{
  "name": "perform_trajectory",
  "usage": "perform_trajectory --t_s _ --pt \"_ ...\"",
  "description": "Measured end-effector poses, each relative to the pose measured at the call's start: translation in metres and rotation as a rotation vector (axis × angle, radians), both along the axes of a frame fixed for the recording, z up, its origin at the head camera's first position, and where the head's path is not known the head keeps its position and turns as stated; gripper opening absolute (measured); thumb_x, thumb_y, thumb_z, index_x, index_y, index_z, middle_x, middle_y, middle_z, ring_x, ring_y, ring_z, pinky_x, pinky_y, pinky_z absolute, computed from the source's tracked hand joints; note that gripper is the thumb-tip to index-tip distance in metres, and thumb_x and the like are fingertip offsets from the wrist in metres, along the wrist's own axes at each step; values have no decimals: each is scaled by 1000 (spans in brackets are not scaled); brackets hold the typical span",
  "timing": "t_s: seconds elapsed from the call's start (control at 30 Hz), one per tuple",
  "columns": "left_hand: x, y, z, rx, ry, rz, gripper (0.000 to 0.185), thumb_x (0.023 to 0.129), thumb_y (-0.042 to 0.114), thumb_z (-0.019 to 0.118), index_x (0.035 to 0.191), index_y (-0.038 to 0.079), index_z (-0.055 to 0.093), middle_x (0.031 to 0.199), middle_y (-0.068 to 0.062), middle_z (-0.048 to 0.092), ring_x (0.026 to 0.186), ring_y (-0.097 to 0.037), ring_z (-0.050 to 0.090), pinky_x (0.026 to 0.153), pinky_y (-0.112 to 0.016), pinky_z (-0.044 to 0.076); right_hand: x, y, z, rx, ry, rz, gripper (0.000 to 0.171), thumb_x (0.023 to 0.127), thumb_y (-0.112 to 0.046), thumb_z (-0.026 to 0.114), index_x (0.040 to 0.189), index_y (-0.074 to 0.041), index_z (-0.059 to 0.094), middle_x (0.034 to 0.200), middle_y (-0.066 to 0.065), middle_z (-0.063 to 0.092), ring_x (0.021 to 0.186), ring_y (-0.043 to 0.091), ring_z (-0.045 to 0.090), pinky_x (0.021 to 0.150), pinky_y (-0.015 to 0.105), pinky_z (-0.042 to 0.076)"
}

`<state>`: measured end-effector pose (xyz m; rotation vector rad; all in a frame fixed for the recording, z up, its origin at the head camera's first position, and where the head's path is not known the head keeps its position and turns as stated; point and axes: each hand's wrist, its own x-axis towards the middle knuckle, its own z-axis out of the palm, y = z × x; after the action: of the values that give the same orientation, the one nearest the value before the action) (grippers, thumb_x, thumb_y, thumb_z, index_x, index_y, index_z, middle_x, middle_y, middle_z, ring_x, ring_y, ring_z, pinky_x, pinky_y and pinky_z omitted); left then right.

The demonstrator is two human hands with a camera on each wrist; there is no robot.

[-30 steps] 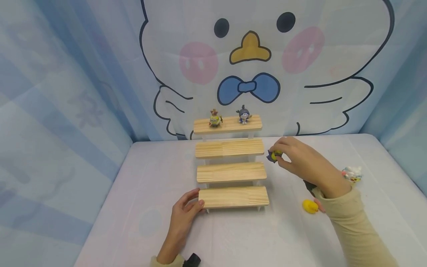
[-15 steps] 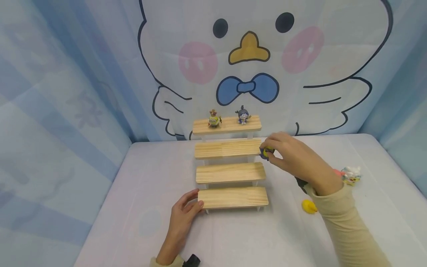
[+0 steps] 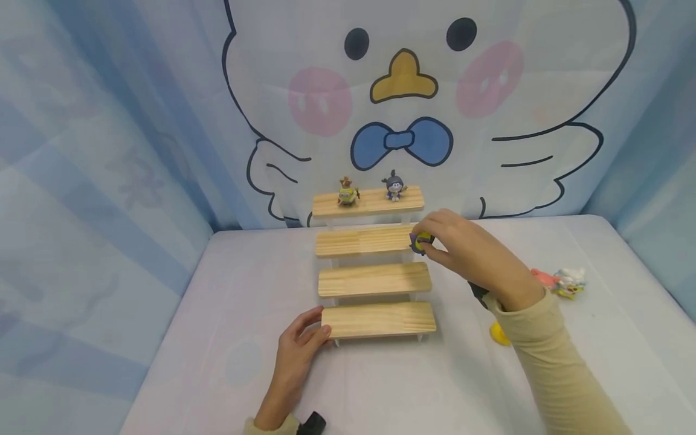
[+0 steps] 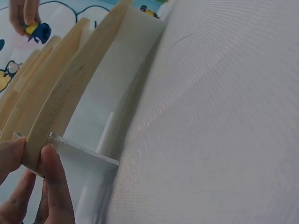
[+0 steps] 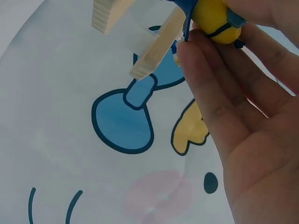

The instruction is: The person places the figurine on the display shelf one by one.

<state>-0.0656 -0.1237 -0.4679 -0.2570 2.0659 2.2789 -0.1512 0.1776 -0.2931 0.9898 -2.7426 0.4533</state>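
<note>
My right hand point(image 3: 462, 248) pinches a small yellow minion figurine point(image 3: 422, 241) with dark blue parts between thumb and fingers. The figurine is at the right end of the second-highest board point(image 3: 361, 243) of a stepped wooden display stand, overlapping it in the head view. In the right wrist view, the yellow body point(image 5: 215, 18) shows between the fingertips. My left hand point(image 3: 298, 344) grips the left end of the lowest board point(image 3: 380, 320), thumb at the front edge. On the top board point(image 3: 370, 204) stand a crowned yellow figurine point(image 3: 347, 193) and a dark-haired figurine point(image 3: 394, 187).
On the white-covered table point(image 3: 228, 290), right of my forearm, lie a pink toy point(image 3: 545, 278) and a white toy with colored parts point(image 3: 571, 281). A yellow toy point(image 3: 498, 333) is partly hidden by my right sleeve. A printed curtain point(image 3: 402, 121) hangs behind the stand.
My right hand has moved left and slightly away with the minion figurine, from beside the stand to the second-highest board's right end. The left hand keeps its grip on the lowest board.
</note>
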Motion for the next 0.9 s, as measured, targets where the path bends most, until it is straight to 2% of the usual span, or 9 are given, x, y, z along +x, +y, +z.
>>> perform_trajectory --t_s 0.3,0.7,0.9 --pt "0 0 2 4 -10 5 53 87 11 76 135 0 56 132 -19 54 92 -13 67 77 -26 60 -9 -11 0 -42 55 73 17 88 -2 73 104 -4 69 106 8 67 103 24 60 86 39 56" --pt "0 0 1 10 -2 4 53 88 10 76 135 -1 55 131 -19 54 92 -11 67 78 -26 61 -22 -37 2 -71 79 140 14 91 -5 71 105 -4 70 106 8 66 103 24 61 89 39 55" --pt "0 -1 1 15 9 -13 55 87 11 76 136 -1 55 132 -20 53 92 -13 67 78 -27 61 -26 -46 0 -87 80 161 14 91 -4 70 105 -4 69 106 8 65 99 22 59 84 36 55"
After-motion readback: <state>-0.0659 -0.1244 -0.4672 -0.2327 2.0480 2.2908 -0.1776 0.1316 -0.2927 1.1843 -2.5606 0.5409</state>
